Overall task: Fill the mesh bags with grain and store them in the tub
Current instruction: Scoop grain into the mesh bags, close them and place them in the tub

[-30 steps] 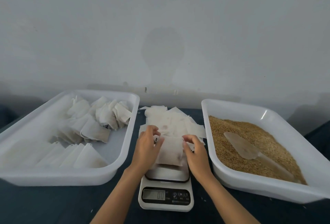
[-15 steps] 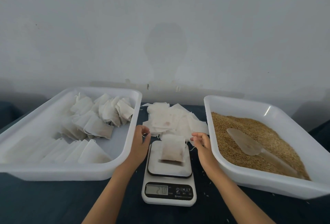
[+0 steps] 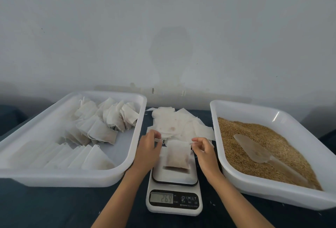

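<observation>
Hands [image 3: 148, 147] [image 3: 204, 148] pinching drawstrings of filled bag [image 3: 177, 156] on scale [image 3: 174, 178] | risk: uneven pulling tipping bag, spilling grain

The scale [image 3: 174, 191] sits at centre front, with a filled bag [image 3: 177, 156] on its platform. Loose bags [image 3: 179, 124] lie behind it. The tub [image 3: 131, 155] of filled bags stands left; the grain [image 3: 254, 137] tray [image 3: 272, 194], with a scoop [image 3: 254, 150] on the grain, stands right.

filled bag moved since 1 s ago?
Yes. The filled white mesh bag, earlier held up by both hands, now rests lower on the white kitchen scale.
</observation>
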`<state>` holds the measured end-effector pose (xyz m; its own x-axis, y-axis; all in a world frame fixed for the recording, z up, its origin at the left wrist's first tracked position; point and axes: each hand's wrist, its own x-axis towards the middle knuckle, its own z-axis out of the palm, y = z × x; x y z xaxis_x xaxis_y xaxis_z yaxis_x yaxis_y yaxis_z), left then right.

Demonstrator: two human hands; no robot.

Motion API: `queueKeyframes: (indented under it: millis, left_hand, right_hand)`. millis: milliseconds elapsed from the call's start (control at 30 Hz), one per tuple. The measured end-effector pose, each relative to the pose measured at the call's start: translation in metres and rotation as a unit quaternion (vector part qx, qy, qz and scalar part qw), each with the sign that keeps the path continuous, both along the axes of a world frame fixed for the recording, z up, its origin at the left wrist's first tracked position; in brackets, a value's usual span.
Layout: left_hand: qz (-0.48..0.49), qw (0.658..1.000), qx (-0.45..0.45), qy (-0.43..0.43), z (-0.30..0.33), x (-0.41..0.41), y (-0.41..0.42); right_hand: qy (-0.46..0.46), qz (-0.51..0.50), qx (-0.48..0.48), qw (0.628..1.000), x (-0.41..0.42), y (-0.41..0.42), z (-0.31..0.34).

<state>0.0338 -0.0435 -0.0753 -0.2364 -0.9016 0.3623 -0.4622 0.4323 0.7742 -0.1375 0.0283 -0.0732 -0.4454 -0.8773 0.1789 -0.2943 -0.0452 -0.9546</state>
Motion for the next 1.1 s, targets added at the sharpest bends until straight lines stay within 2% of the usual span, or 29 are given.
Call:
queueKeyframes:
  millis: [200,333,400,467,567,700,867,933,1000,1100]
  left_hand:
    - [-0.098,0.984,0.047,-0.14,0.025,-0.028,0.015]
    - [-0.104,0.984,0.056,-0.131,0.039,-0.031,0.026]
    - [-0.07,0.986,0.016,-0.15,0.048,-0.029,0.034]
    - [0.013,0.98,-0.065,-0.186,0.059,-0.023,0.042]
    - [0.123,0.974,-0.12,-0.147,0.083,-0.01,0.049]
    - [0.181,0.974,-0.113,-0.08,0.115,0.032,0.041]
    - [0.201,0.972,-0.026,-0.118,0.116,0.102,0.018]
    - [0.185,0.969,0.034,-0.16,0.107,0.119,0.011]
    - [0.161,0.96,0.103,-0.206,0.094,0.128,0.007]
    - [0.114,0.94,0.214,-0.239,0.076,0.13,0.002]
  right_hand:
    - [0.021,0.003,-0.004,1.0,0.013,-0.006,0.009]
    - [0.015,0.01,-0.046,0.999,0.023,-0.005,0.028]
    - [0.02,0.03,-0.077,0.996,0.029,-0.005,0.042]
    - [0.027,0.052,-0.111,0.992,0.04,-0.006,0.06]
    - [0.041,0.076,-0.163,0.983,0.063,-0.013,0.086]
    - [0.068,0.135,-0.192,0.97,0.099,-0.026,0.108]
    - [0.168,0.21,-0.134,0.954,0.138,-0.034,0.11]
    - [0.236,0.251,-0.09,0.934,0.149,-0.035,0.107]
    - [0.329,0.297,-0.03,0.896,0.156,-0.036,0.103]
    - [0.478,0.375,0.081,0.79,0.169,-0.042,0.096]
